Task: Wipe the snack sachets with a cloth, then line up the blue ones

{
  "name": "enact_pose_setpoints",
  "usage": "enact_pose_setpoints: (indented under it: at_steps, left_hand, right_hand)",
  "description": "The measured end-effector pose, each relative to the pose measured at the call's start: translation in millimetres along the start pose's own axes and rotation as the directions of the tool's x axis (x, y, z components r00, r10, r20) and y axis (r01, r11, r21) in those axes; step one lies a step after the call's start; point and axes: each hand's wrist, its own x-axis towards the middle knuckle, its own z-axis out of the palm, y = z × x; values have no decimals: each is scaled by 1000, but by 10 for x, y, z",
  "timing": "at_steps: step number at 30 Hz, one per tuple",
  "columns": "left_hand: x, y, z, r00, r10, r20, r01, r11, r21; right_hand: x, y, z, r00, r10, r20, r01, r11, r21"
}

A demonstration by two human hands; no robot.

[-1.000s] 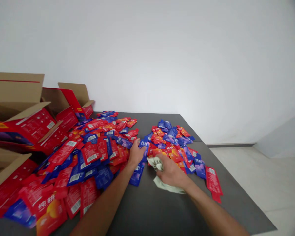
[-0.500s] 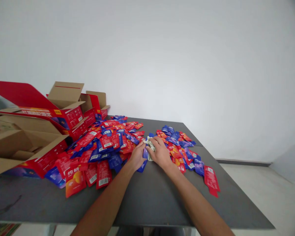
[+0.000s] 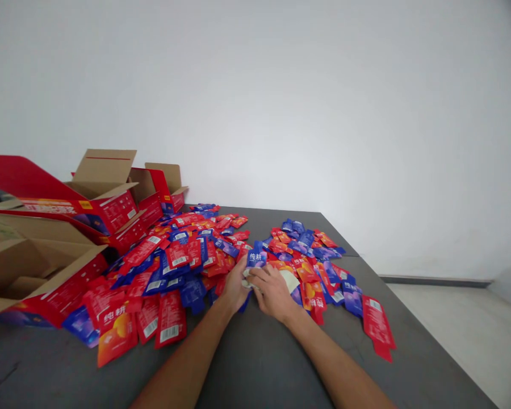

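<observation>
Between my hands stands a blue pouch with white lettering facing me. My left hand is closed on its left side. With bent fingers, my right hand presses a whitish cloth against the lower part of the pouch. Part of the cloth sticks out to the right of that hand, and some shows under the fingers. A large heap of red and blue pouches lies left of my hands. Just right of them is a smaller group of similar pouches.
Open red cardboard boxes with brown insides stand at the left of the dark grey table. A single red pouch lies near the right edge. Behind the table rises a white wall.
The blue pouch has come upright with its lettered front showing. My right hand has shifted slightly down, and more of the cloth shows at its right. The view has tilted and shifted a little.
</observation>
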Motion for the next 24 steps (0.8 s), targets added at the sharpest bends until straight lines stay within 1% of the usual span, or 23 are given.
enact_pose_setpoints:
  at_steps: [2, 3, 5, 7, 9, 12, 14, 17, 20, 22, 24]
  left_hand:
    - [-5, 3, 11, 999, -35, 12, 35, 998, -51]
    - [-14, 2, 26, 999, -39, 18, 40, 998, -50]
    - [-42, -4, 71, 999, -29, 31, 30, 999, -20]
    - [-75, -16, 125, 998, -23, 59, 22, 999, 25]
    - [-104, -38, 163, 996, -20, 84, 15, 998, 57]
    - [-125, -77, 155, 994, 20, 105, -26, 998, 61]
    - [-120, -96, 112, 997, 45, 69, -49, 997, 53]
    - [-82, -98, 39, 998, 58, -28, -58, 998, 27]
    - [-31, -77, -12, 988, 98, -118, -96, 995, 20]
    - [-7, -50, -31, 978, 152, -144, -147, 988, 43]
    - [1, -16, -43, 962, 223, -157, -212, 974, 82]
  right_hand:
    - [1, 22, 1, 1000, 9, -16, -9, 1000, 9]
    - [5, 45, -3, 999, 32, -37, -31, 999, 10]
    - [11, 114, -18, 989, 101, -104, -101, 995, 8]
    - [3, 195, -33, 970, 170, -176, -172, 985, 7]
    - [-19, 258, -42, 953, 206, -224, -209, 978, 12]
    - [-59, 282, -43, 953, 207, -224, -204, 978, 36]
    - [-75, 248, -41, 964, 186, -190, -178, 982, 59]
    - [-81, 161, -50, 982, 142, -128, -130, 987, 97]
    - [-86, 86, -66, 994, 80, -70, -68, 985, 161]
    - [-98, 65, -67, 995, 54, -81, -35, 975, 219]
    - [-115, 67, -54, 981, 90, -169, -41, 961, 272]
